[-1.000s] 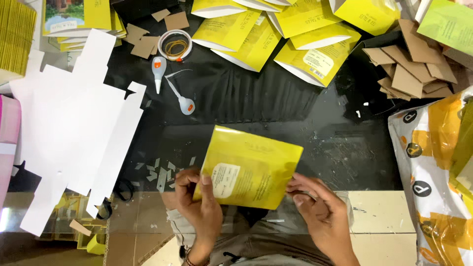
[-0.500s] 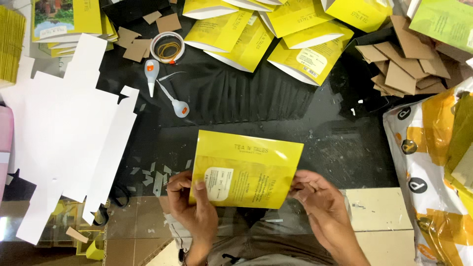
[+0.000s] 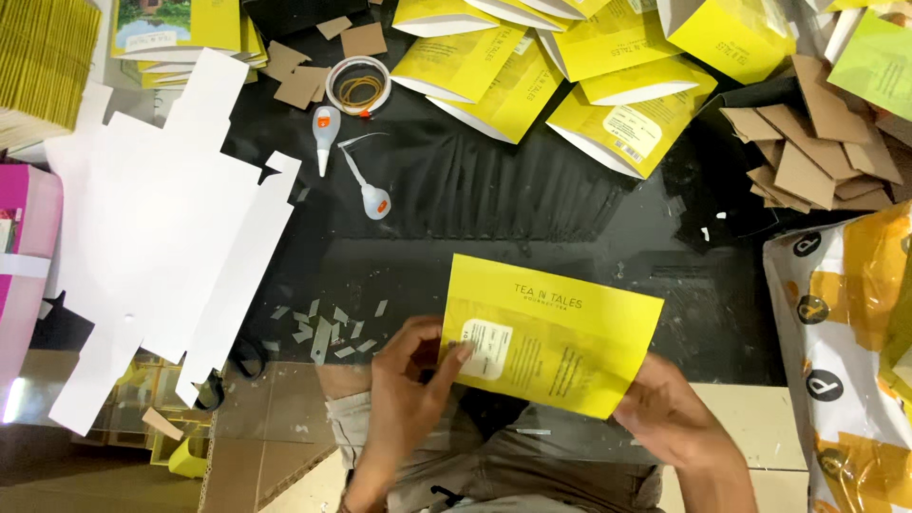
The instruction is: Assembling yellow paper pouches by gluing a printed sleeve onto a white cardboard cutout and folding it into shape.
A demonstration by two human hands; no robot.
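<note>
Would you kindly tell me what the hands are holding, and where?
A flat yellow paper pouch: left hand at its near-left edge, right hand at its near-right corner.

The yellow pouch (image 3: 556,334) held between the left hand (image 3: 408,380) and the right hand (image 3: 670,423) looked like smooth, faintly glossy paper or film, with a matt white paper label (image 3: 486,348) under the left thumb. Beneath both hands the black table sheet (image 3: 475,190) was glossy, wrinkled plastic. Left of the left hand lay flat white card cutouts (image 3: 161,247), matt and smooth. Beyond the hands stood two translucent plastic glue bottles (image 3: 372,198) with orange caps. Far beyond the right hand, brown cardboard pieces (image 3: 807,142) looked rough and dull. Right of the right hand, a glossy plastic bag (image 3: 845,342) shone.
</note>
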